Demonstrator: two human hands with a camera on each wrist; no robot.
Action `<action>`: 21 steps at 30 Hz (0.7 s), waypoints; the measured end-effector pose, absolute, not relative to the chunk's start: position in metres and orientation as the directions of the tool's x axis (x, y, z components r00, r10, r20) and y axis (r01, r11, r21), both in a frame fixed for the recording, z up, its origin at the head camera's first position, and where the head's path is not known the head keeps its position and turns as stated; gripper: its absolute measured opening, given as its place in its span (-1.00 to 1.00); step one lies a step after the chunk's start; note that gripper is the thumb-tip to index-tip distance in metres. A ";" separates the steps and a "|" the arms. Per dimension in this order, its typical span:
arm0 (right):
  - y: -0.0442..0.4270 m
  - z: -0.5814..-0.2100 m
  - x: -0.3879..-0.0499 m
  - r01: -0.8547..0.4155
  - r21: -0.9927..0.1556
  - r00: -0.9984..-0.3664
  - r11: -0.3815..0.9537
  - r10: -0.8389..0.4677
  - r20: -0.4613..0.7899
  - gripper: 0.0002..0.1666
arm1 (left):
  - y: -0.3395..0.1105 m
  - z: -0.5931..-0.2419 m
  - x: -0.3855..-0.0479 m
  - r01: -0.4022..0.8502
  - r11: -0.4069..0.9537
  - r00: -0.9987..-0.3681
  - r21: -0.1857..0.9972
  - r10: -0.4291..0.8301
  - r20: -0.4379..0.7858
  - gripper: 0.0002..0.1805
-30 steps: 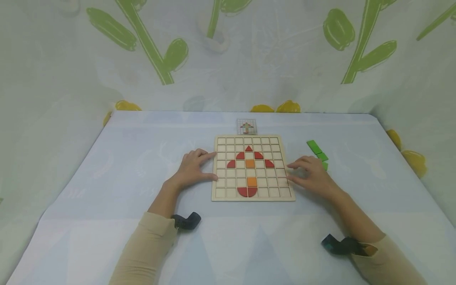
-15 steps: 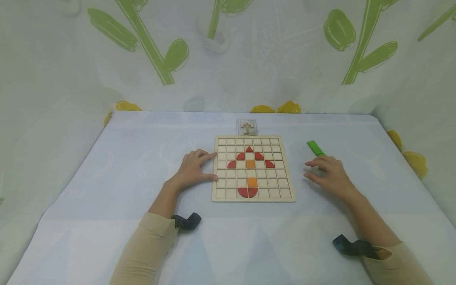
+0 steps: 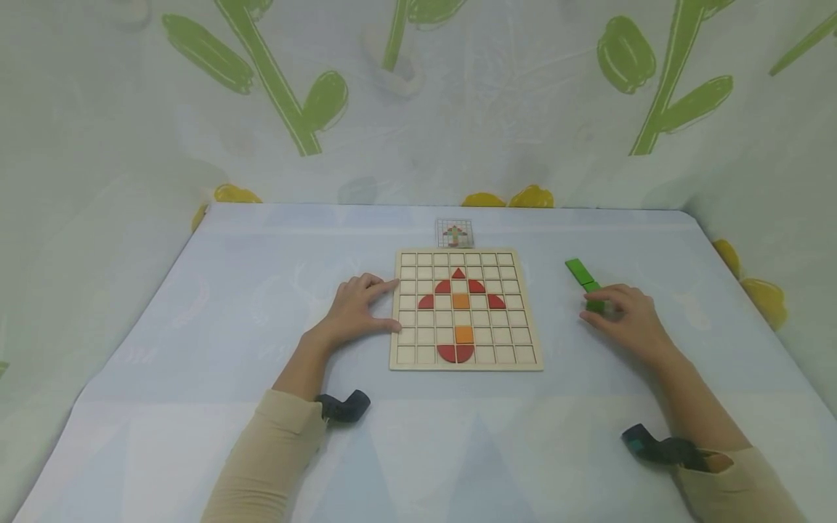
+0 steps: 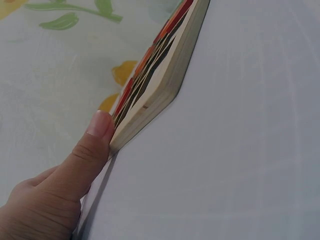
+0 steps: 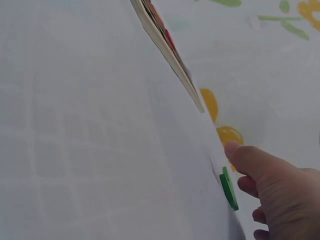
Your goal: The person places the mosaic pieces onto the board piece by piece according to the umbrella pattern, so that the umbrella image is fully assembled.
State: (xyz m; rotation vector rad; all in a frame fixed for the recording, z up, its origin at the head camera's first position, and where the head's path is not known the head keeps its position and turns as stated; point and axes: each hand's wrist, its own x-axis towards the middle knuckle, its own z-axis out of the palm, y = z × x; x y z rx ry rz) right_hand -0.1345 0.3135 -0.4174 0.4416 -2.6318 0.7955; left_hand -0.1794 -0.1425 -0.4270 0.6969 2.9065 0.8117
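My left hand [image 3: 353, 309] rests at the left edge of a wooden grid board [image 3: 416, 335], forefinger and thumb spread along it. In the left wrist view its thumb [image 4: 92, 152] touches the board's side near a corner. Red curved pieces [image 3: 445, 287], a red triangle [image 3: 458, 274] and two orange squares, one lower [image 3: 464, 335], sit in the cells. To the right of the board, my right hand [image 3: 631, 323] hovers at the green pieces [image 3: 579, 271], its thumb and forefinger parted about the nearest one [image 3: 595, 305]. In the right wrist view a green piece [image 5: 228, 189] lies below the thumb.
A small pattern card [image 3: 454, 233] lies behind the board's far edge. Dark wrist cameras [image 3: 343, 407] are worn at both sleeves. The pale patterned tabletop [image 3: 484, 443] ends at a fabric backdrop [image 3: 418, 145] with printed leaves.
My right hand has moved away from the board's right edge, rightward to the green pieces. My left hand stays at the board's left edge, and the pieces on the board have not moved.
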 end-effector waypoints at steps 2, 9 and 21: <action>0.317 -0.418 -0.135 -0.384 -0.462 -0.887 0.799 -0.182 0.424 -0.65 | -0.142 -0.427 -0.179 0.411 0.762 -0.898 0.501 0.434 0.077 -0.07; 0.328 -0.419 -0.135 -0.275 -0.474 -0.938 0.836 -0.125 0.323 -0.68 | -0.142 -0.427 -0.180 0.402 0.762 -0.901 0.509 0.429 0.069 -0.06; 0.328 -0.414 -0.135 -0.226 -0.484 -0.963 0.846 -0.119 0.242 -0.71 | -0.142 -0.425 -0.178 0.403 0.764 -0.901 0.503 0.429 0.070 -0.06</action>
